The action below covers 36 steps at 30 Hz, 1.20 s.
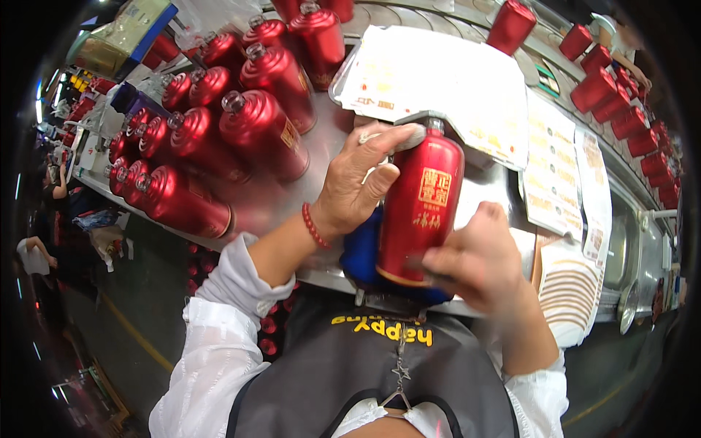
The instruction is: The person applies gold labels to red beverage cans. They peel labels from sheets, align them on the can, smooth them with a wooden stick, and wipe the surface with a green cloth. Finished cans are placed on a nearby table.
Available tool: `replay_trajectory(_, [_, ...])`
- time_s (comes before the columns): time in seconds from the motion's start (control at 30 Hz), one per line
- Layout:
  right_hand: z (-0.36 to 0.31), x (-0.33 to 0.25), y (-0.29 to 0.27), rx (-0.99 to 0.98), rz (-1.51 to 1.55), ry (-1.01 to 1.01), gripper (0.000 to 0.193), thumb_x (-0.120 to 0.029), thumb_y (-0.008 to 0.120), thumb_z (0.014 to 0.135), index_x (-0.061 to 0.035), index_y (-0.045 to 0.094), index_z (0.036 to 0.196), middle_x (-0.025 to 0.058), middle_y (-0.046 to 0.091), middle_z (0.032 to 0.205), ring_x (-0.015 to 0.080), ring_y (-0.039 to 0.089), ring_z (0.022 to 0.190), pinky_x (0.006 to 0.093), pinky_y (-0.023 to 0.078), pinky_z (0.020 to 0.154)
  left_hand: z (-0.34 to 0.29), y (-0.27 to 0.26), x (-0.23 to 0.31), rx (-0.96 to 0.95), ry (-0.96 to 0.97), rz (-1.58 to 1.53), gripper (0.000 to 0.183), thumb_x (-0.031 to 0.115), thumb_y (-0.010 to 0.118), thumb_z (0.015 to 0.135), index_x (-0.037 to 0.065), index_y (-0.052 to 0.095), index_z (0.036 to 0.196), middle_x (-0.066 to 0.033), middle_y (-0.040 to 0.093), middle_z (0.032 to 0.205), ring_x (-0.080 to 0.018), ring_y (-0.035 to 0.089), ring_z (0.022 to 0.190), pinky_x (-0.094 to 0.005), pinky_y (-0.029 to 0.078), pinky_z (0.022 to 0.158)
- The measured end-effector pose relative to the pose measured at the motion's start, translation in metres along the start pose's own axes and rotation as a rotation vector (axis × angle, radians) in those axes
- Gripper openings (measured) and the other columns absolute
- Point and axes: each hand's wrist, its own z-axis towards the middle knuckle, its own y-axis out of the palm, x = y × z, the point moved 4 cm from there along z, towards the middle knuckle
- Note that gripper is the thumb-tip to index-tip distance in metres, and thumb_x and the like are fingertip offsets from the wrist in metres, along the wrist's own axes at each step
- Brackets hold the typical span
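Observation:
A red bottle (423,204) with gold characters and a clear stopper lies tilted in front of me, its base toward me over a blue cloth-like pad (359,252). My left hand (365,175) is at its upper left side, open, the forefinger stretched to the bottle's shoulder and the thumb apart. A pale cover sits on that fingertip. My right hand (478,255), blurred by motion, is curled closed beside the bottle's lower right. Its thumb side touches or nearly touches the bottle's face; whatever is in it is hidden.
Several similar red bottles (266,131) stand close together on the metal table at left. Beyond the bottle lies a stack of white printed sheets (438,69), with label sheets (551,164) to its right. Red bottles (511,28) line a conveyor, where another person's hand shows far right.

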Motion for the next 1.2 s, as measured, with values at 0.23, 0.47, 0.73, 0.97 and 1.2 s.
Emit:
replay_trajectory(0.23, [0.073, 0.047, -0.012, 0.004, -0.125, 0.301, 0.014, -0.015, 0.074, 0.083, -0.0056, 0.066, 0.09, 0.0163, 0.064, 0.083, 0.0343, 0.06, 0.073, 0.0417, 0.047, 0.068, 0.02, 0.028, -0.061, -0.065, -0.932, -0.827, 0.039, 0.037, 0.052, 0.105, 0.003, 0.07, 0.109, -0.0069, 0.071, 0.102, -0.013, 0.066, 0.093, -0.0314, 0.054, 0.084])
replay_trajectory(0.47, [0.063, 0.038, -0.026, 0.046, 0.099, 0.537, 0.02, -0.016, 0.068, 0.092, 0.0029, 0.067, 0.086, 0.0145, 0.063, 0.081, 0.0242, 0.062, 0.08, 0.0368, 0.045, 0.067, 0.046, 0.04, -0.053, -0.324, -0.742, -0.422, 0.035, 0.033, 0.075, 0.084, -0.002, 0.075, 0.089, -0.0075, 0.07, 0.085, -0.0156, 0.062, 0.072, -0.0321, 0.051, 0.066])
replay_trajectory(0.73, [0.029, 0.035, -0.019, -0.016, 0.243, 0.411, 0.013, -0.011, 0.064, 0.096, 0.001, 0.06, 0.095, 0.0033, 0.055, 0.077, 0.0121, 0.052, 0.07, 0.0254, 0.042, 0.064, 0.045, 0.018, -0.029, -0.245, -0.881, -0.38, 0.024, 0.025, 0.076, 0.083, 0.001, 0.073, 0.086, -0.006, 0.069, 0.077, -0.0164, 0.06, 0.061, -0.0337, 0.046, 0.056])
replay_trajectory(0.97, [0.017, -0.013, -0.024, 0.167, 0.12, 0.087, 0.016, -0.01, 0.066, 0.098, 0.0059, 0.065, 0.101, 0.0065, 0.063, 0.083, 0.0118, 0.053, 0.063, 0.0243, 0.046, 0.06, 0.03, -0.049, 0.052, 0.125, -0.485, -0.156, 0.03, 0.028, 0.077, 0.086, -0.001, 0.072, 0.089, -0.0066, 0.07, 0.077, -0.0111, 0.063, 0.069, -0.0299, 0.051, 0.063])
replay_trajectory(1.2, [0.006, -0.018, -0.001, 0.203, 0.334, 0.217, 0.017, -0.013, 0.067, 0.098, 0.0037, 0.067, 0.103, 0.0067, 0.064, 0.091, 0.015, 0.058, 0.079, 0.0294, 0.05, 0.073, -0.003, -0.096, 0.094, 0.449, -0.028, 0.388, 0.026, 0.022, 0.076, 0.083, -0.002, 0.067, 0.087, -0.0195, 0.069, 0.081, -0.0322, 0.069, 0.076, -0.0399, 0.053, 0.07])
